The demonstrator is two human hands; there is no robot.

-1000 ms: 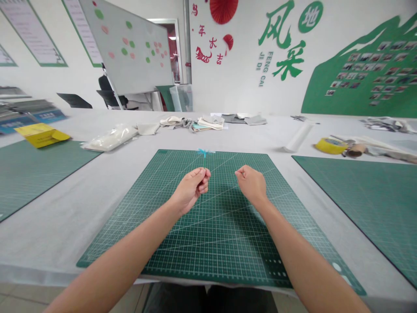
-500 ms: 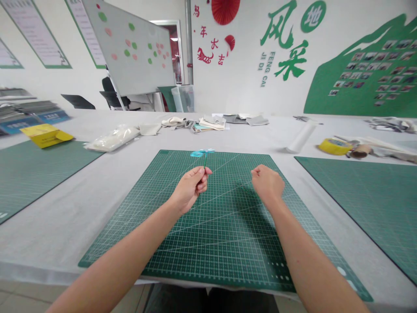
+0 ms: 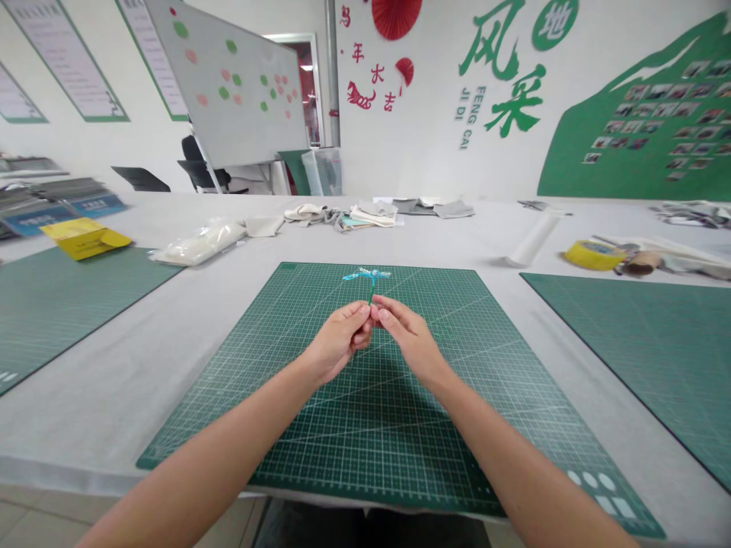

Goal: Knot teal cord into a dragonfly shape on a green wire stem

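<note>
A small artificial flower [image 3: 372,275] with light blue and white petals on a thin green stem stands upright above the green cutting mat [image 3: 320,418]. My left hand [image 3: 346,335] is closed, pinching the stem between thumb and forefinger. From the other side, my right hand [image 3: 406,331] meets it, with its thumb and fingertips closed together at the same stem just below the petals. The fingertips of both hands touch or nearly touch. The lower end of the stem is hidden behind my fingers.
Other cutting mats lie left [image 3: 68,304] and right [image 3: 640,350]. Beyond are a yellow box [image 3: 85,237], a clear plastic packet [image 3: 199,240], fabric scraps [image 3: 371,215], a white roll [image 3: 535,237] and a tape roll [image 3: 594,255]. A whiteboard [image 3: 245,114] stands behind the table.
My right hand has moved left from over the mat's right side to the flower stem. The flower in my left hand has shifted slightly right and its petals have turned.
</note>
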